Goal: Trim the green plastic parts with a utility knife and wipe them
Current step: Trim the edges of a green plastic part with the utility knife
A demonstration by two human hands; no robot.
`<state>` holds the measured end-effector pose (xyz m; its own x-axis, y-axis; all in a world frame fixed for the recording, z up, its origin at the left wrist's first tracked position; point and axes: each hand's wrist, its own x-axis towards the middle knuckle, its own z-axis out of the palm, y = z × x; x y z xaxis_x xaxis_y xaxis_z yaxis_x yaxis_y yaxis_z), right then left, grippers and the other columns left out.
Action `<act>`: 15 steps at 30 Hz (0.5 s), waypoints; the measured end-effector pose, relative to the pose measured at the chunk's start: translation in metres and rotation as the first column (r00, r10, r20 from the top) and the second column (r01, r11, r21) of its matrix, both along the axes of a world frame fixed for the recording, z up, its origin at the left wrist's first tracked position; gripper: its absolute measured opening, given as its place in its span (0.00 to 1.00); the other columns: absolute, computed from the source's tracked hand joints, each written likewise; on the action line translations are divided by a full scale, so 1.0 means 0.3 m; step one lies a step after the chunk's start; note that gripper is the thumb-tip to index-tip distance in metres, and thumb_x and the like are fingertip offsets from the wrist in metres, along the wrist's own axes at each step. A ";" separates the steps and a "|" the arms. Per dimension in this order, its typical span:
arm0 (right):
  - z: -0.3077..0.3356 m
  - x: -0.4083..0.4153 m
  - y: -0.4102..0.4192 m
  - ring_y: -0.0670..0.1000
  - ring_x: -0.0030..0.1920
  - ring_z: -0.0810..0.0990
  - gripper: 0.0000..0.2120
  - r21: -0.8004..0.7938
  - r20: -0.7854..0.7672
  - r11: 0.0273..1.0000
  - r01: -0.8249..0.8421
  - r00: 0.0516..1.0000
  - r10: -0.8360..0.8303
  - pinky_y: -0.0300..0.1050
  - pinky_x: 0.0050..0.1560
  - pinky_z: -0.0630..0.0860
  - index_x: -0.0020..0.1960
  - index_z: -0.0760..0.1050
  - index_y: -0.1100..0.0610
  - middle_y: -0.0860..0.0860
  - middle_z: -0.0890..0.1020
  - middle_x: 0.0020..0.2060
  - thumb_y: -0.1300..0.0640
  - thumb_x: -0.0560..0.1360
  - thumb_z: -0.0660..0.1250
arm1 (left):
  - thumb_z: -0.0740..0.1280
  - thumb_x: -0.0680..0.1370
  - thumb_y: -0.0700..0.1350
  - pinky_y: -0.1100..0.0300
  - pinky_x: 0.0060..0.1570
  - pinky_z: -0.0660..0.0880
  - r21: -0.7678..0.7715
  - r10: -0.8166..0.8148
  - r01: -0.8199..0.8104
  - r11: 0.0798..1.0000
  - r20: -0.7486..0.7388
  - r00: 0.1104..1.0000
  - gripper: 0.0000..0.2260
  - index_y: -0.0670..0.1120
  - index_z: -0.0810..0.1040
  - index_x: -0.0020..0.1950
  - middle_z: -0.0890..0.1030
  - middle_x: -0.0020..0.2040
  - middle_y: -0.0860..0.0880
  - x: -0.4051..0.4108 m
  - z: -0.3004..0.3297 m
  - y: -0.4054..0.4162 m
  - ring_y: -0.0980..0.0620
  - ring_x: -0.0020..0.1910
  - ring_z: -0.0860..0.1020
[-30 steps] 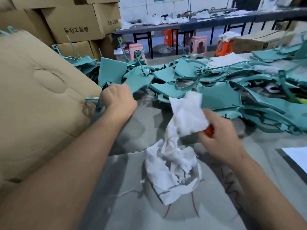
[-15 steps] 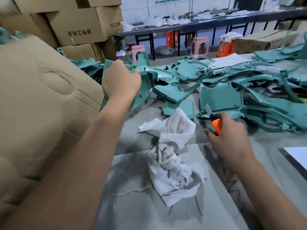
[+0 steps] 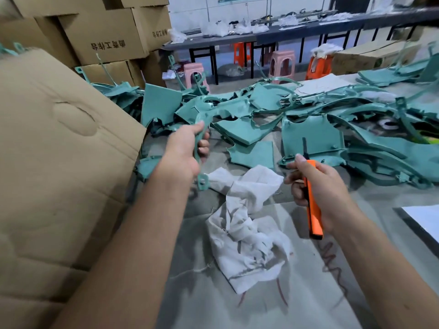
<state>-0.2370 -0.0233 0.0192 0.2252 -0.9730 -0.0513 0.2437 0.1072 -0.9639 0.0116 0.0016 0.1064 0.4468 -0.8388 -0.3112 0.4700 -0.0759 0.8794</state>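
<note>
— Two hands were over the grey table [image 3: 297,305], yes? What did each one hold?

— The left hand [image 3: 183,153] had its fingers curled round a thin curved green plastic part [image 3: 202,129], a kind of narrow strip. The strip rose from the hand toward the pile of green plastic parts [image 3: 313,136], and its lower end hung just beside the crumpled white cloth [image 3: 247,224].

— And the right hand [image 3: 318,186]?

— It gripped an orange utility knife [image 3: 312,203], with the fingers closed round the handle and the dark blade pointing up, away from the person. This hand was to the right of the cloth, apart from it.

— Where did the cloth lie?

— On the table, between the two forearms, touched by no hand. The pile lay behind the cloth. Left of the cloth leaned a big brown cardboard sheet [image 3: 59,162], and stacked cardboard boxes [image 3: 104,36] stood behind that sheet.
</note>
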 end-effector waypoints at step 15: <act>-0.012 0.024 0.048 0.51 0.21 0.68 0.22 0.186 -0.210 0.837 -0.514 0.812 0.545 0.38 0.22 0.67 0.54 0.80 0.59 0.56 0.70 0.25 0.41 0.75 0.75 | 0.71 0.71 0.37 0.67 0.31 0.77 -0.344 -0.072 -0.024 0.939 -0.261 0.963 0.27 0.34 0.70 0.70 0.80 0.43 0.44 -0.048 -0.290 0.130 0.55 0.35 0.79</act>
